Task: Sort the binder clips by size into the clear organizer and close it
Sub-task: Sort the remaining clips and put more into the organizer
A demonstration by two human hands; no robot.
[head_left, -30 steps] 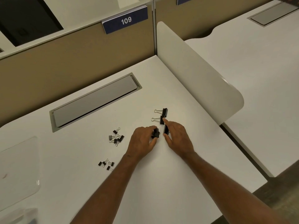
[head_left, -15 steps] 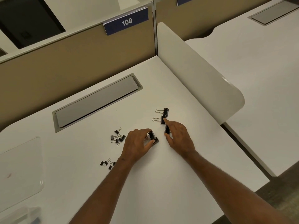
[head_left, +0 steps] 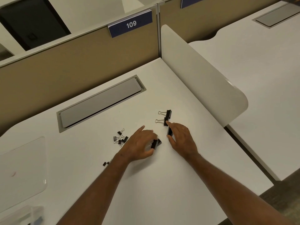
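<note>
Clear plastic organizer: sat at the near left corner of the white table, cut off by the picture's lower edge; whether it stood open could not be told.
Flat clear lid-like sheet: lay on the table just beyond the organizer, close to the left edge.
Grey recessed cable cover: ran across the far part of the table, below the tan partition with the blue "109" sign.
Smallest black binder clips: lay beside the left forearm, partly hidden by it.
Cluster of small black binder clips: lay bunched together just left of the left hand, bare table between it and the cable cover.
Left hand: rested at mid-table, thumb and curled fingers pinching a large black binder clip against the surface.
Right hand: fingers stretched nearly straight, pressing a second large black clip; its forefinger tip touched the nearer of a pair of large black clips with silver wire handles, which lay touching each other just beyond.
White curved side divider: walled the right edge, near the pair.
Open room: broad bare table lay toward the near edge, around both forearms.
</note>
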